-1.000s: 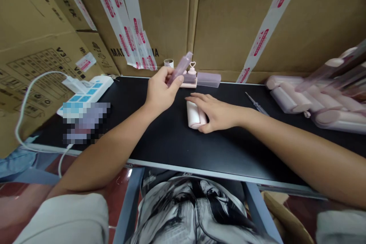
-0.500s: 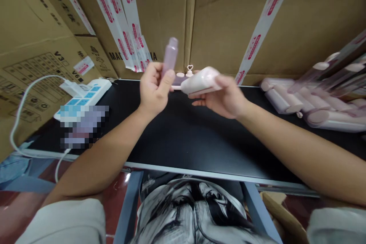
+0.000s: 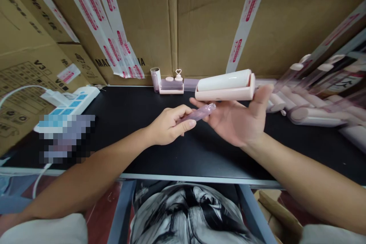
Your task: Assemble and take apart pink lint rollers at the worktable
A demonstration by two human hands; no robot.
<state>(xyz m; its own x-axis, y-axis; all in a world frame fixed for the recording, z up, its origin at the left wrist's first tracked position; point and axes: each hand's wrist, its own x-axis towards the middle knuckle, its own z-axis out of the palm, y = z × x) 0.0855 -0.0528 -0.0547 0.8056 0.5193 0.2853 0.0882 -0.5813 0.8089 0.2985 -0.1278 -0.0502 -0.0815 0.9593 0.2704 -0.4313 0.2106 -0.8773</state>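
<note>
My left hand [image 3: 174,124] is closed around a translucent pinkish-purple tube [image 3: 201,113] with a narrower clear end pointing right. My right hand [image 3: 234,120] is turned palm up. It supports a lint roller [image 3: 224,84], a white roll lying in a pale pink half-shell frame, with the thumb at its right end and fingers under its left part. The tube's tip overlaps the fingers of my right hand in the view, just below the roller; whether it touches them I cannot tell.
Small pink holders with a heart-shaped loop [image 3: 178,74] and an upright roll [image 3: 155,78] stand along the cardboard boxes [image 3: 200,19]. Several lint rollers [image 3: 317,116] are piled at right. A power strip [image 3: 78,101] with cables and a blurred-out object lie at left on the black table [image 3: 168,164].
My left hand has come down and right, tipping the tube from upright to nearly level. The roller has moved right, its pink frame now facing me, as my right palm turned upward.
</note>
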